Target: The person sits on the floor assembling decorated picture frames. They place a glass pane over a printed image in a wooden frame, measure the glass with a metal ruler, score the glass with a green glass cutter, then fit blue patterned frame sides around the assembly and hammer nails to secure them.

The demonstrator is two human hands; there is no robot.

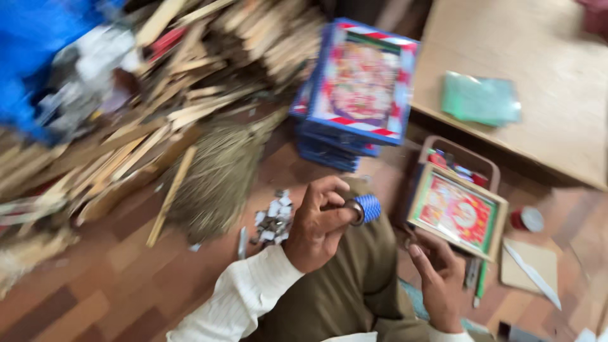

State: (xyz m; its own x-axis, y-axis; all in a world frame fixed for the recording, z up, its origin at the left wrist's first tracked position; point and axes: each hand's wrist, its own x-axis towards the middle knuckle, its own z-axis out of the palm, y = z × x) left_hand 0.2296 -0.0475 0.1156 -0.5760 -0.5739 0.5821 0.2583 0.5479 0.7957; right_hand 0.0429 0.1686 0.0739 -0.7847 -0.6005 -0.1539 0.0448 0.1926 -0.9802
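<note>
Left hand point(316, 225) is clamped on a blue tape roll point(366, 208) above my lap, right hand point(440, 278) open beside the framed picture point(457, 212) on the floor; I judge taping barely started, stack of frames point(358, 85) finished.

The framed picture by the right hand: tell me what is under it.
The framed picture lies on a brown tray. Red and green bits show in the tray past the picture's far edge; the rest of its contents are covered. The right hand is below the picture's near edge.
</note>
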